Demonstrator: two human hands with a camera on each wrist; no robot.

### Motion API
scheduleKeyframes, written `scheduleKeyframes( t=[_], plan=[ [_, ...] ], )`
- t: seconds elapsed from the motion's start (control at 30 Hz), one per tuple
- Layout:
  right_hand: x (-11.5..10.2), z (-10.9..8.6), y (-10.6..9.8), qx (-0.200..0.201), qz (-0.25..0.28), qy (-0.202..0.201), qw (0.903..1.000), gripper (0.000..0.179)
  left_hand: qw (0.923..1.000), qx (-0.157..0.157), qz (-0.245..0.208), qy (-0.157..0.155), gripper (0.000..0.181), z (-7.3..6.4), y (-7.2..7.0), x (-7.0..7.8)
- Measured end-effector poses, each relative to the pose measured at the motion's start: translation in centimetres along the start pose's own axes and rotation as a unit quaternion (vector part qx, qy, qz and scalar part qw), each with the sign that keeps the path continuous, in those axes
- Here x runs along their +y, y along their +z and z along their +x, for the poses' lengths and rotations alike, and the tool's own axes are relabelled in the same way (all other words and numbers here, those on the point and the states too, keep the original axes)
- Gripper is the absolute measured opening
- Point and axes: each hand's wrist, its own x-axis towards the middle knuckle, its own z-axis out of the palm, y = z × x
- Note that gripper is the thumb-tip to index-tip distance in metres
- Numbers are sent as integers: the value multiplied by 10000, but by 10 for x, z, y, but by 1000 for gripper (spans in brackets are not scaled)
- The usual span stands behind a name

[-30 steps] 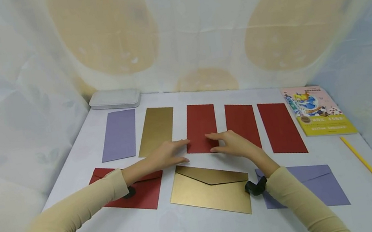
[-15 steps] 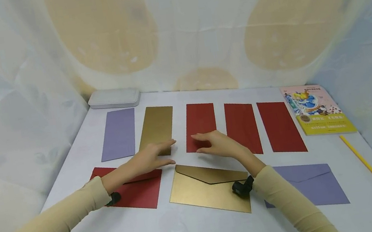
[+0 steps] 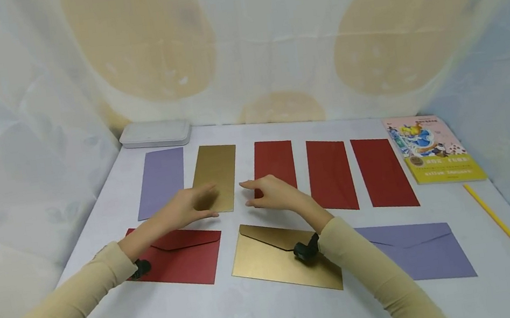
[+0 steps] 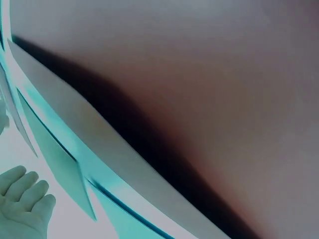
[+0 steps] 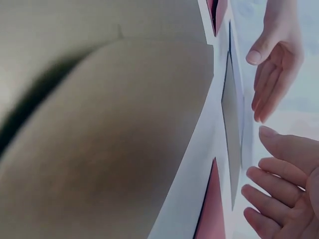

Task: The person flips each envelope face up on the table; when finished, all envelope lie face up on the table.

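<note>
My left hand (image 3: 188, 207), fingers loosely extended and holding nothing, hovers over the lower part of the gold envelope (image 3: 220, 172) in the back row. Facing it, my right hand (image 3: 273, 193) reaches past the leftmost red envelope (image 3: 274, 157), thumb and fingers spread apart with nothing between them. In the right wrist view the fingers (image 5: 266, 199) of the right hand look relaxed. A purple envelope (image 3: 162, 177) lies left of the gold one. Under the forearms are a red envelope (image 3: 194, 265) and a gold envelope (image 3: 262, 261), flaps upward.
Two more red envelopes (image 3: 331, 175) continue the back row rightward. A purple envelope (image 3: 432, 253) lies front right. Beyond it are a yellow pencil (image 3: 497, 220) and an illustrated book (image 3: 435, 150). A pale flat case (image 3: 155, 135) stands back left, by the fabric walls.
Both hands have moved left, from beside the leftmost red envelope toward the back gold envelope. They stay empty and facing each other; the envelopes have not moved.
</note>
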Motion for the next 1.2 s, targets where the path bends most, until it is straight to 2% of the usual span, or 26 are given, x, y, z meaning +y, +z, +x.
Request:
scheduleKeyframes(
  t=[0.2, 0.4, 0.7, 1.07, 1.2],
  plan=[
    [-6, 18, 5, -178, 294, 387, 9987, 58, 9989, 24, 393, -266, 84, -3, -9, -20],
    [-9, 35, 13, -243, 51, 308, 9992, 57, 9969, 3, 563, -546, 92, -4, -13, -29],
    [-15, 43, 19, -329, -157, 347, 9987, 58, 9958, -201, 650, -607, 102, -1, -6, -32],
    [-16, 43, 21, -363, 314, 418, 9980, 60, 9939, -213, 894, -615, 100, 5, -4, -27],
    [-16, 41, 20, -224, 237, 358, 9988, 58, 9926, -228, 1020, -620, 99, 7, -3, -25]
  ],
)
